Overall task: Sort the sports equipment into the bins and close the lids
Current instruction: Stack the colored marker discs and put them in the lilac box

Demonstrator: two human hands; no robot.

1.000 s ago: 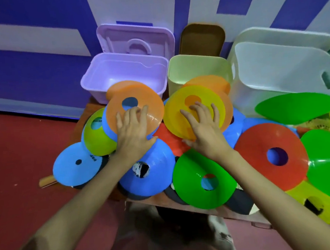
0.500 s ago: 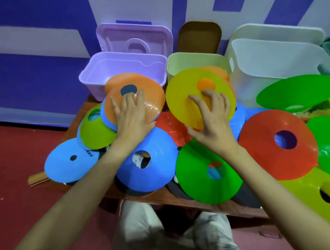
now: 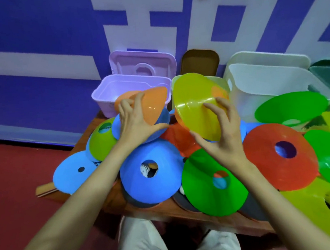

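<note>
At centre frame, the right hand (image 3: 223, 140) has its fingers (image 3: 213, 110) clamped on a tilted yellow cone (image 3: 194, 104), raised before the pale green bin (image 3: 219, 82). Just left, the left hand (image 3: 138, 125) grips an orange cone (image 3: 154, 104) by its rim, at the front wall of the lilac bin (image 3: 106, 94), whose lid stands open. Below them, blue, green and red cones lie heaped on the wooden worktop (image 3: 186, 210). Farther right sits an open white bin (image 3: 256, 90).
</note>
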